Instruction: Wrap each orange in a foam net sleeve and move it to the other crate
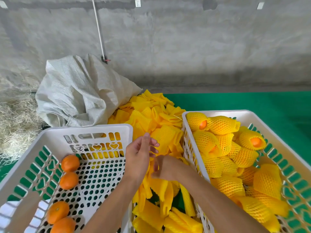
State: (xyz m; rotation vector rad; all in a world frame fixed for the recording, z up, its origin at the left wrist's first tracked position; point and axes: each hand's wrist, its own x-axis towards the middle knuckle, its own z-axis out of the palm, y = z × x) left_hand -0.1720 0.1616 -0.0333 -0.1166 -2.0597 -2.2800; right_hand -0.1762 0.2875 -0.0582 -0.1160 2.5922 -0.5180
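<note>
Both hands are over the pile of yellow foam sleeves (161,132) between the crates. Left hand (139,155) is loose and open, holding nothing. Right hand (165,169) is blurry, so I can't tell if it's got a sleeve. Four bare oranges (70,163) sit in the left crate (87,129), wrapped ones in the right crate (217,112). I'd peel off just one sleeve and spread its mouth before fetching fruit. No readable writing anywhere.

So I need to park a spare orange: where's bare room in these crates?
The left crate has open perforated floor right of its four oranges. The right crate is packed with sleeved oranges, and the gap between the crates is heaped with foam sleeves.
</note>
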